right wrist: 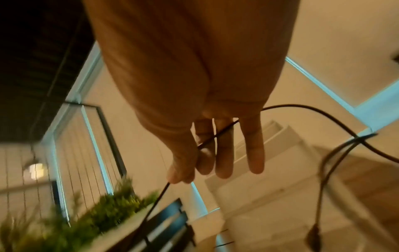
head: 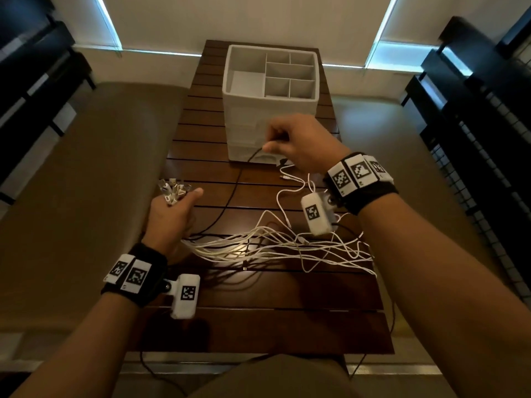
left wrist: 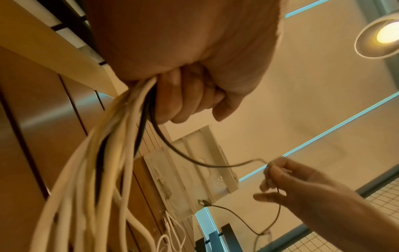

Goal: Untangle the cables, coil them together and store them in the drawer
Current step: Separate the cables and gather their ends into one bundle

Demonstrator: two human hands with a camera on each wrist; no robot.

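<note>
L hand [head: 169,216] fisted round white cables [head: 267,245], plugs up, strands rightward; R hand [head: 298,145] pinching black cable [head: 230,199].

Head view downward; wrist views upward.

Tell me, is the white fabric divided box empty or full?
Empty: the white fabric divided box shows bare compartment floors in the head view; no cable lies inside.

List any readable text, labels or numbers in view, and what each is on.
No readable words, brands or numbers in any view.
Wristbands and wrist camera housings: only black-and-white square marker patterns, no letters.
White organizer box: blank.
Cable plugs: too small to show markings.
</note>
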